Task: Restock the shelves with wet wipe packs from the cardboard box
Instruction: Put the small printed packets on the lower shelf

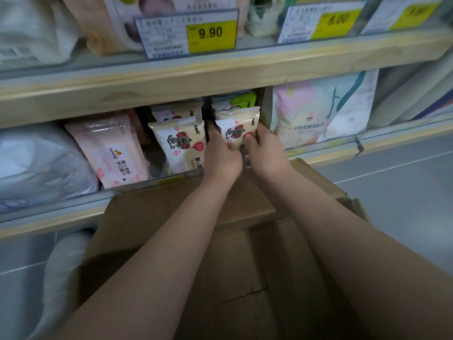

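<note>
A cream wet wipe pack [237, 130] with an elephant print stands at the front of the right-hand row on the middle shelf. My left hand [222, 153] grips its left side and my right hand [266, 150] grips its right side. More packs stand behind it. A matching pack [181, 143] fronts the row just to the left. The open cardboard box [186, 217] sits below my forearms, its inside mostly hidden by my arms.
A pink wipe pack [111, 148] leans left of the rows, and a pastel bag [323, 109] stands to the right. The wooden shelf edge [220, 77] above carries a yellow 9.90 price tag [210, 33]. Grey floor tiles [404, 182] lie to the right.
</note>
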